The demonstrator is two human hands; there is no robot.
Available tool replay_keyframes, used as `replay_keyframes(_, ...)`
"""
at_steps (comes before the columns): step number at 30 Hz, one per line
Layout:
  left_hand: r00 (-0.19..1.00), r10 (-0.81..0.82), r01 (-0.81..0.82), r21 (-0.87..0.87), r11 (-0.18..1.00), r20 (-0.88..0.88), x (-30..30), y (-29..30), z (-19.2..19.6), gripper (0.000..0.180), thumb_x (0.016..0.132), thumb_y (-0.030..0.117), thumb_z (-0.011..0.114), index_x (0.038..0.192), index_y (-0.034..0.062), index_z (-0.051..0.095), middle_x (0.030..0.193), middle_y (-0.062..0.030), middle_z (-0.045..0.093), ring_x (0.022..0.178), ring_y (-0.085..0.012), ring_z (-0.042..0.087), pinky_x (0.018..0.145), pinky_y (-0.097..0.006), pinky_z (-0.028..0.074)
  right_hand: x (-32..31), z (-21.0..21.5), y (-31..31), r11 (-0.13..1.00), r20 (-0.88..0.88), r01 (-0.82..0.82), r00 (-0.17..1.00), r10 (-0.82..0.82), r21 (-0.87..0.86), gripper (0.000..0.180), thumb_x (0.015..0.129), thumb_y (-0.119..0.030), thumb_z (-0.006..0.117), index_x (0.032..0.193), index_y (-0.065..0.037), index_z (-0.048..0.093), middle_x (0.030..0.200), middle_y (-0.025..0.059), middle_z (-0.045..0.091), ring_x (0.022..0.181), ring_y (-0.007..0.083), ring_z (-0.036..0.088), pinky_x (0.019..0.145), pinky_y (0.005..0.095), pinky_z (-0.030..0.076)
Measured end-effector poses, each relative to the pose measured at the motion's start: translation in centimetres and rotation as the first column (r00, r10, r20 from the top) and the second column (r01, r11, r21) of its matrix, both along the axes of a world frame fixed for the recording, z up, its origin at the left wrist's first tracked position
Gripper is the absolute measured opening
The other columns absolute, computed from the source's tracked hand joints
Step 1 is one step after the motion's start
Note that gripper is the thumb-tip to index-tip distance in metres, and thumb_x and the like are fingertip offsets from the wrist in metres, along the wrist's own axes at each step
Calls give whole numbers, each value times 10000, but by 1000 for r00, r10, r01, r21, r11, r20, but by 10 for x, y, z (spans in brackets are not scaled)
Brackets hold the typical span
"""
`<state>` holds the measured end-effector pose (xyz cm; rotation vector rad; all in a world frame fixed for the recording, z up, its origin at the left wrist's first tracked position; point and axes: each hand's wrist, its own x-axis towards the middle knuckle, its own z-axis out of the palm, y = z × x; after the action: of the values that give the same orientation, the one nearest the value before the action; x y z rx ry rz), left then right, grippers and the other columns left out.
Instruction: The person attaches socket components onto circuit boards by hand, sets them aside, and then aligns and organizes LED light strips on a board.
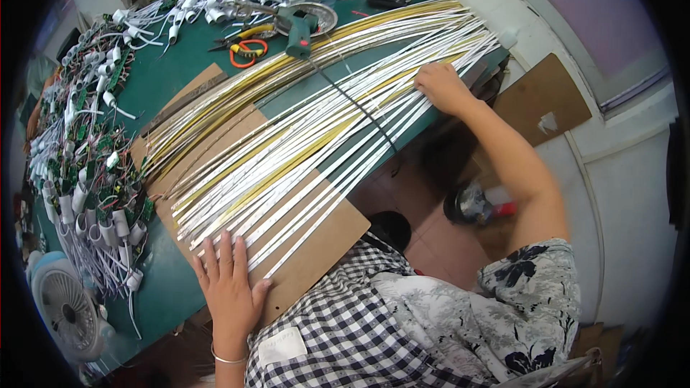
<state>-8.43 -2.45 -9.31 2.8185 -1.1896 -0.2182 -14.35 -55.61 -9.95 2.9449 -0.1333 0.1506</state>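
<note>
- While the left hand lies flat with fingers spread, its fingertips press on the near ends of the strips, and its palm rests on the board.
- Far along the same bundle, the right hand rests palm down on the strips near the table's edge; its fingers curl over them, lying close together, though whether they pinch any single strip cannot be told.
- The strips — long, thin, white and yellow — fan out from the board across the green table toward its far right corner.
- A black cable crosses over the strips and runs up to a green tool lying on the table.
- Just left of that tool lie orange-handled scissors and yellow-handled pliers.
- Along the table's left side sits a heap of white parts with green circuit boards and white wires — more of them at the far end.
- A small white fan stands at the near left corner.
- A thin bracelet circles the left wrist.
</note>
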Motion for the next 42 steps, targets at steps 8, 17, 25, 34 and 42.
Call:
replay_keyframes(8,990,-32,33,-5,999,136,16,-5,16,800,931,632,272,1418,3,363,1521,-199,264,1424,-391,169,1147,-536,36,-29,-28,9,991,100,-20,995,6,134,482,962,-328,463,1286,27,493,1356,237,466,1260,355,441,1063,412,341)
replay_keyframes(17,998,24,-28,65,998,55,23,0,2,818,897,621,368,1426,-3,349,1521,-207,261,1425,-398,158,1144,-534,46,11,-23,0,900,-50,224,974,-222,374,570,977,-407,360,1422,-50,370,1532,162,255,1418,321,234,1113,520,244)
replay_keyframes(25,999,0,1,-26,1000,37,38,2,5,721,863,495,501,1436,75,381,1529,-147,280,1423,-379,185,1143,-540,21,54,-30,-29,972,-175,214,965,-194,101,549,994,-334,309,1461,-46,280,1548,139,231,1422,304,232,1113,543,235)
replay_keyframes(34,999,41,-41,7,999,-16,18,32,2,741,882,614,397,1439,125,385,1532,-141,270,1434,-367,154,1136,-554,34,26,28,202,852,-118,-337,903,413,401,592,785,-221,622,1349,-104,482,1453,153,395,1377,313,310,1142,487,198)
replay_keyframes(42,995,97,-91,-273,958,7,28,39,0,560,905,493,471,1346,152,518,1457,-112,410,1394,-372,266,1131,-560,56,-15,27,216,888,-218,-315,891,398,336,581,816,-394,630,1322,-135,508,1441,95,417,1353,304,347,1125,505,234)
